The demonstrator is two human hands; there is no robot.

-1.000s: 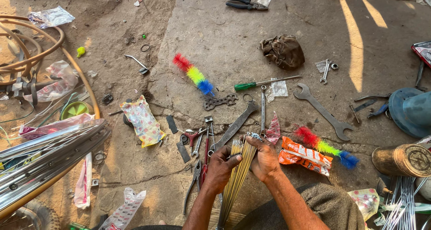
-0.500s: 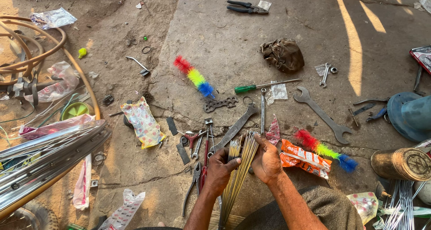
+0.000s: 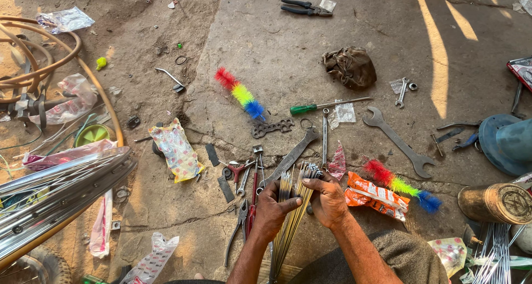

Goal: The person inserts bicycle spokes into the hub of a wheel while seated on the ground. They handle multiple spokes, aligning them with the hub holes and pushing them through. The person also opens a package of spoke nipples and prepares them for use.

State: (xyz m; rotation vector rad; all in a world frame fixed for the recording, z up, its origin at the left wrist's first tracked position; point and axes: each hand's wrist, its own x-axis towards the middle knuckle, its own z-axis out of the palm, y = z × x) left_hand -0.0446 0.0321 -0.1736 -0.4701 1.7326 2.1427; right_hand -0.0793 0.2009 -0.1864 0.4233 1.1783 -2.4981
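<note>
Near centre, low in my view: both hands work one bundle of thin metal spokes [image 3: 292, 206], held over the cracked concrete floor [image 3: 277, 45].
Left hand [image 3: 270, 211]: I see it closed around the bundle from the left, fingers [image 3: 288, 205] wrapped across the rods.
Right hand [image 3: 328, 200]: closed on the same bundle from the right, fingers curled over the far ends, thumb side touching the rods.
Spokes, lie: they run from the near edge of my view up to the two hands, fanning slightly at the far tips.
Just left of hands: red-handled pliers [image 3: 250, 203] and small spanners lie scattered on the floor, close to the left hand.
Just right of hands: orange snack wrapper [image 3: 377, 198] lies flat, near the right hand; beyond it a rainbow brush [image 3: 402, 185].
Far of hands: flat steel lever [image 3: 291, 157] angled up-right; green-handled screwdriver [image 3: 327, 105]; second rainbow brush [image 3: 240, 93]; large open-end spanner [image 3: 396, 141] to the right.
Far centre: crumpled brown rag [image 3: 350, 67]; black pliers [image 3: 305, 8] near the far edge.
Left side: shiny wheel rim [image 3: 61, 184] at the near left; tan tube coil [image 3: 39, 45] at the far left; patterned yellow packet [image 3: 176, 150] between rim and tools.
Right side: blue cap-like object [image 3: 507, 142]; brass-coloured can [image 3: 496, 202]; more loose spokes [image 3: 496, 256] at the near right corner.
</note>
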